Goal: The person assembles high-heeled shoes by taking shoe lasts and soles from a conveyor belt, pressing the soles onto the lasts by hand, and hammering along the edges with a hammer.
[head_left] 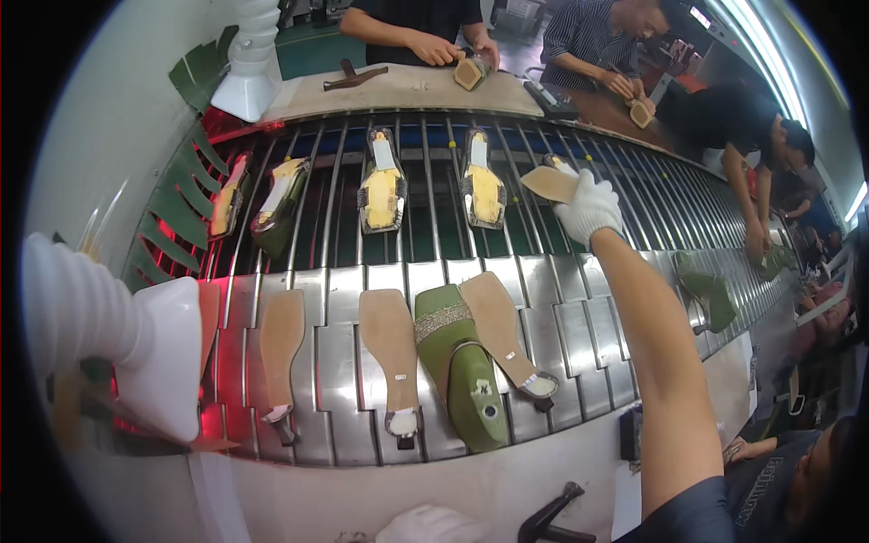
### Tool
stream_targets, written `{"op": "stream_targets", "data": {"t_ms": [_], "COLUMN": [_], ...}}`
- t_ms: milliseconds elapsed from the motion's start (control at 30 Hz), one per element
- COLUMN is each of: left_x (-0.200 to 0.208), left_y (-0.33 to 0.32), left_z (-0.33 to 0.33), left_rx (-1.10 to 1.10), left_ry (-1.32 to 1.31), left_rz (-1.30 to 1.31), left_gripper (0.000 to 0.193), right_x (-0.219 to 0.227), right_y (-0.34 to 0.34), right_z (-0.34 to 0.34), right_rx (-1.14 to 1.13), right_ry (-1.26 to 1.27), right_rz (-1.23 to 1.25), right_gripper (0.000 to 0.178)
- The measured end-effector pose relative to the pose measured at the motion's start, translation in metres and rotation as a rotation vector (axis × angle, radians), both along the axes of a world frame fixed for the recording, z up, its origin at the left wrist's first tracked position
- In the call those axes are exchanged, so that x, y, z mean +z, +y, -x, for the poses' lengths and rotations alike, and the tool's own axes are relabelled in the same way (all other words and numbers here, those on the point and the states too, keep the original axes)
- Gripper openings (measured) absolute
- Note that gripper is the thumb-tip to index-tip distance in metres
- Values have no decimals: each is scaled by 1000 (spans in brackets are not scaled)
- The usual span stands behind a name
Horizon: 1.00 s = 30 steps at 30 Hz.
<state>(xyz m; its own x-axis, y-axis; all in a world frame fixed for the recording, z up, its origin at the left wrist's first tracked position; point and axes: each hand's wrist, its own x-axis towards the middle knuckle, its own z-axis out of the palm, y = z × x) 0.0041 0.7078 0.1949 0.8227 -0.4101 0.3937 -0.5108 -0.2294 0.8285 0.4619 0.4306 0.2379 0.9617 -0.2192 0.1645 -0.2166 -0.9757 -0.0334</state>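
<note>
My right hand (588, 210), in a white knit glove, reaches over the roller conveyor with its fingers closed round a tan shoe sole (548, 185). The sole's broad end points left. Just beyond the glove, part of a shoe on a last (563, 165) shows; the glove and sole cover the rest. At the lower edge a white-gloved shape (430, 525), seemingly my left hand, rests over the pale bench, its fingers not discernible. On the nearer metal slats lie tan soles with heels (387, 339), and a green shoe last (460, 366) with a glittery strap among them.
Lasted shoes with yellow undersides (382, 199) stand on the rollers (425, 172). A hammer (554, 520) lies on the near bench. White hoses with hoods (163, 362) and green strip curtains (176, 199) flank the left. Across the conveyor, co-workers (412, 36) handle shoes; another person (787, 480) is at lower right.
</note>
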Motion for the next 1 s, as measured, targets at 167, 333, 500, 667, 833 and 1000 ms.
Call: {"op": "stream_targets", "data": {"t_ms": [167, 333, 500, 667, 833, 1000], "left_x": [-12, -3, 28, 13, -33, 22], "left_y": [-3, -2, 16, 41, 83, 82], "left_z": [0, 18, 49, 116, 109, 55], "left_rx": [-18, 160, 495, 399, 192, 341], "left_ry": [-92, -181, -1059, -987, 146, 158], "left_rz": [-61, -118, -471, -478, -30, 505], "left_gripper": [35, 51, 56, 48, 56, 54], "right_x": [59, 84, 97, 33, 16, -10], "right_y": [-8, 28, 64, 84, 103, 112], "right_z": [109, 271, 511, 619, 563, 492], "right_rx": [-2, 169, 86, 201, 162, 299], "right_ry": [-83, -66, 569, 644, 512, 222], "right_rz": [-207, -1145, -1628, -1790, -1996, -1394], "right_gripper": [73, 66, 56, 45, 47, 49]}}
